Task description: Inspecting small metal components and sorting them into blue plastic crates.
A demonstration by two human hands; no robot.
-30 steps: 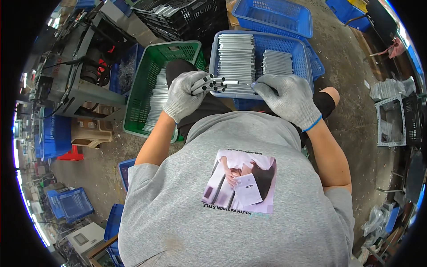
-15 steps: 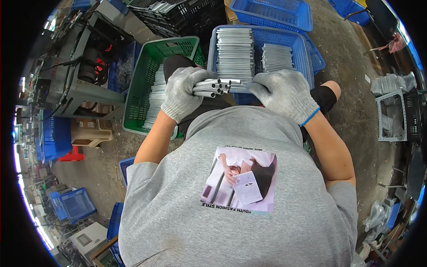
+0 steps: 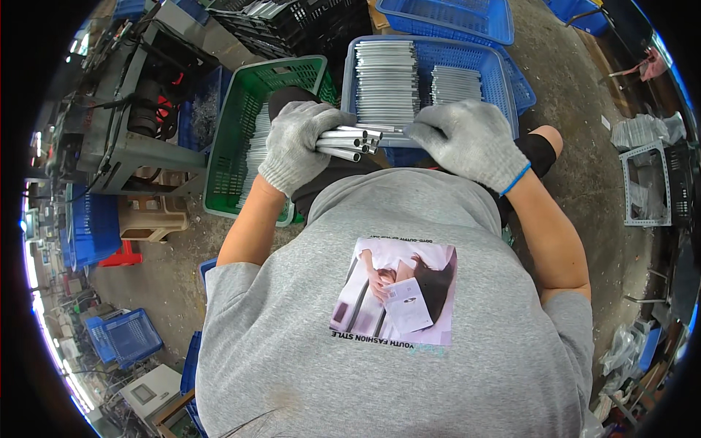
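The left hand [image 3: 298, 146] grasps metal tubes [image 3: 340, 143]; keep them firmly bundled (whether the right hand [image 3: 467, 140] pinches one, I cannot tell).

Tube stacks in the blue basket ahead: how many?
2: a larger stack on the left side of the blue basket, a smaller stack to its right. The right hand covers part of the near side, so more may be hidden.

A beige stool [image 3: 155, 214] stands on the speckled concrete floor [image 3: 169, 286] (bright lights [image 3: 73, 385] glare far left).
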